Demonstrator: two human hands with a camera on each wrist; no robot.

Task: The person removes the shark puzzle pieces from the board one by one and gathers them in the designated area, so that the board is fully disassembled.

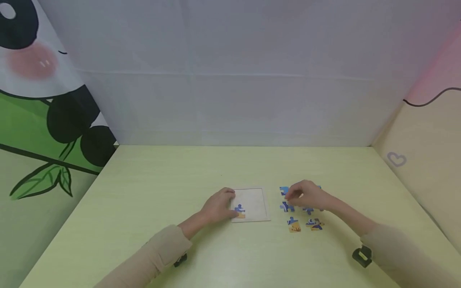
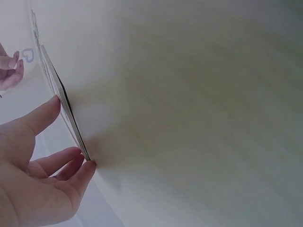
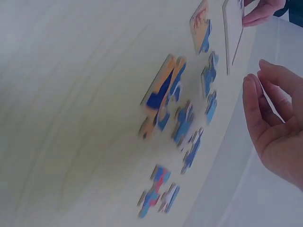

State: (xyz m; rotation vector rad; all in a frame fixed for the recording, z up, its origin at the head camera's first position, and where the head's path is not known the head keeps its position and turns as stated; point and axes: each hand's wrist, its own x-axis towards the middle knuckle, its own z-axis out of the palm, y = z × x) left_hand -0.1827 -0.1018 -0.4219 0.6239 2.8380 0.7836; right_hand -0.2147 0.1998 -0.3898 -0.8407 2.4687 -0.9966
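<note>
Seen from above, a pale green table (image 1: 144, 192) runs between a panda mural at far left and a cream wall at right. We begin at the left, where the left hand (image 1: 219, 206) rests on the near-left edge of a white puzzle tray (image 1: 256, 200); the fingers lie fairly straight against its rim, steadying the tray, not gripping it. One blue-and-orange placed piece (image 1: 239, 211) sits in the tray's near-left corner, just beside those fingers. The left wrist view shows the tray edge-on, fingertips (image 2: 56, 101) touching it.

Moving right, the right hand (image 1: 306, 195) hovers over a scatter of loose pieces (image 1: 302, 218) lying flat on the table just beside the tray. Its fingers curl downward toward a blue piece (image 1: 284, 191) at the far-left of the scatter. We cannot tell from the head view whether they already pinch it, and in the blurred right wrist view the fingers (image 3: 258, 106) appear apart, clear of the pieces, holding nothing.

We judge the pickup will go best if the left hand keeps the tray pinned flat, and the right takes one piece by its edges without nudging its close neighbours, then turns it to match the picture before lowering it beside the placed piece
</note>
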